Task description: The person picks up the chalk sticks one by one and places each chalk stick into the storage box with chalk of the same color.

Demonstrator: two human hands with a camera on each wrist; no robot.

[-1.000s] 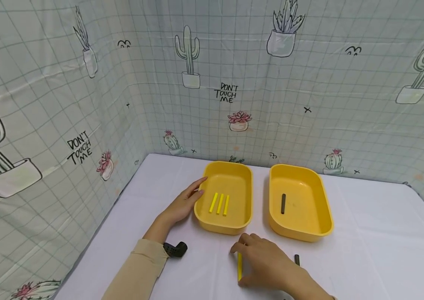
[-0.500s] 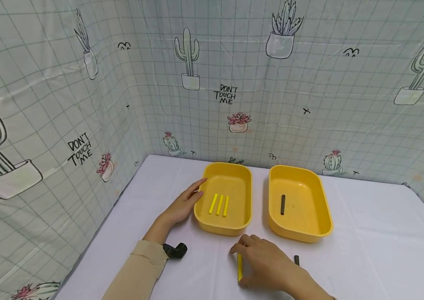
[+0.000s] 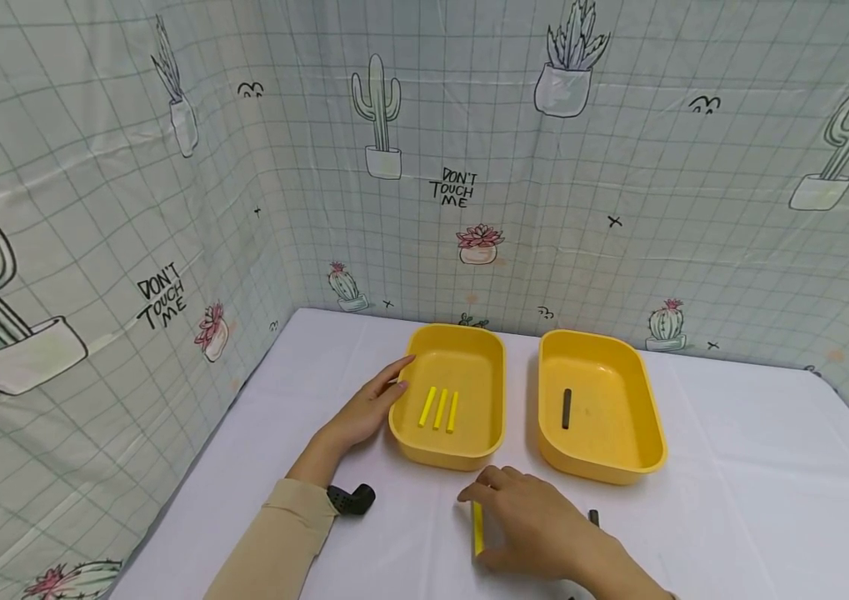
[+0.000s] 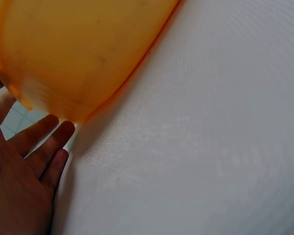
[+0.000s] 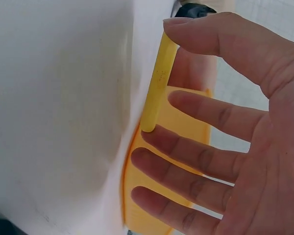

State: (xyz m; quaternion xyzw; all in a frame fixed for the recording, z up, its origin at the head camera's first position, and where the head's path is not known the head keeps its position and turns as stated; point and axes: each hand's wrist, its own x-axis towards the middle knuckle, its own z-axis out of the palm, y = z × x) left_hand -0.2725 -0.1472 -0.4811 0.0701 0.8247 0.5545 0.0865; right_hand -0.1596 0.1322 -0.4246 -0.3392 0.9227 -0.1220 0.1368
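Observation:
My right hand [image 3: 536,529] pinches a slim yellow stick [image 3: 478,529] lengthwise. In the right wrist view the thumb presses one end of the yellow stick [image 5: 159,83] and a fingertip touches the other; the remaining fingers are extended. My left hand [image 3: 364,410] rests against the left side of the left yellow tray [image 3: 448,457], its fairly straight fingers touching the outer wall in the left wrist view. Three yellow sticks [image 3: 439,409] lie side by side in that tray. Inside the right yellow tray [image 3: 619,417] lies one black stick [image 3: 566,408].
Another black stick [image 3: 594,518] lies on the white tablecloth [image 3: 754,483], partly hidden behind my right hand. A small dark tip shows at the bottom edge of the head view. Beyond the trays hangs a cactus-print cloth [image 3: 544,200]. My left wrist wears a black device [image 3: 352,500].
The right hand and the pinched yellow stick have shifted very slightly away from me and to the left. The left hand and both trays stay where they were.

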